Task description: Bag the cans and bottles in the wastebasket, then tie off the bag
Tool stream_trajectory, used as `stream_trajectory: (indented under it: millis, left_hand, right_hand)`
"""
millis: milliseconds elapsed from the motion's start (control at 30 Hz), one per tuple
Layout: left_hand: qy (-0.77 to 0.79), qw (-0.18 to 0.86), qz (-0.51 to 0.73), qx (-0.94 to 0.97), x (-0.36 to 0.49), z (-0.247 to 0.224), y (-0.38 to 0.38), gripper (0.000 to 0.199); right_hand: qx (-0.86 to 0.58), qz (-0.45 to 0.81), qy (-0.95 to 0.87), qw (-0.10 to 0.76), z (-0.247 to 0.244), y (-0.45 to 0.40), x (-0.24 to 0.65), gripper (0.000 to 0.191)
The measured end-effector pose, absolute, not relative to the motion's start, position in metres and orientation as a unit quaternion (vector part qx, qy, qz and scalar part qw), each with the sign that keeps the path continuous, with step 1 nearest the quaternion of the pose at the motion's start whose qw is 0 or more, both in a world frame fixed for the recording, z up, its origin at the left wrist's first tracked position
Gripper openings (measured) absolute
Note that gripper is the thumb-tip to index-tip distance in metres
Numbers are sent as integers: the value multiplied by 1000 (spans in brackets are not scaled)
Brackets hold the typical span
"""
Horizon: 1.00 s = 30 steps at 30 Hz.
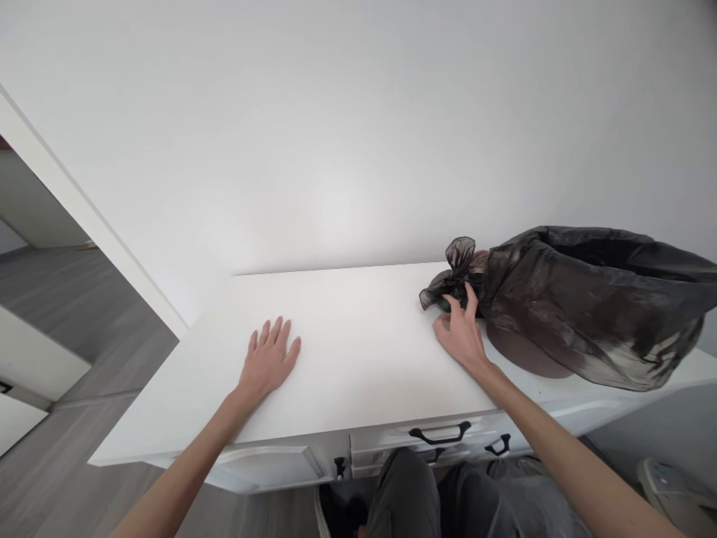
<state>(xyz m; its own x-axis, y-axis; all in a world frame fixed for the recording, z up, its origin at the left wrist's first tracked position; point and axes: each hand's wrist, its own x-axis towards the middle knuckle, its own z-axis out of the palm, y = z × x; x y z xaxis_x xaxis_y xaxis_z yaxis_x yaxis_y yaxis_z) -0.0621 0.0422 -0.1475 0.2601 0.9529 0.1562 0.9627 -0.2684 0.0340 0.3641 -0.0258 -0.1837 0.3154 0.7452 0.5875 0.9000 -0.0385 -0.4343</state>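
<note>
- Grey-trousered knees [406, 493] and two bare forearms [543, 422] come nearest, before a white cabinet [269, 465] with black handles [441, 433].
- Left hand [267, 365]: palm down on the white tabletop [358, 336], fingers spread, holding nothing, well apart from the bags.
- Right hand [462, 336]: fingers bent at the small knotted black bag [460, 258]; whether they pinch it, I cannot tell. Something green [444, 305] shows beside the index finger.
- Large black bag [582, 299]: on the tabletop's right part, just right of the knotted one, crumpled and see-through in places.
- Brown round-edged thing [526, 353]: partly under the large bag.
- Pale wall [336, 134] behind.
</note>
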Motion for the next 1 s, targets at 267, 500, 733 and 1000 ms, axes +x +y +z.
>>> stream_trajectory:
  millis: [267,500,733,1000]
  left_hand:
    - [-596,27,-81,-798,-64,-152,43,71]
    - [-596,26,-88,-798,-64,-155,44,70]
    - [-603,27,-94,-792,-61,-150,40,69]
    - [-589,41,-120,-798,-66,-152,39,63]
  right_hand:
    - [-723,-49,-525,446,-188,4,377,50]
    - [-663,4,-557,500,-205,9,374,37]
    - [-567,131,-600,548,-196,-7,302,27]
    - [-467,354,-568,578,-177,-51,251,28]
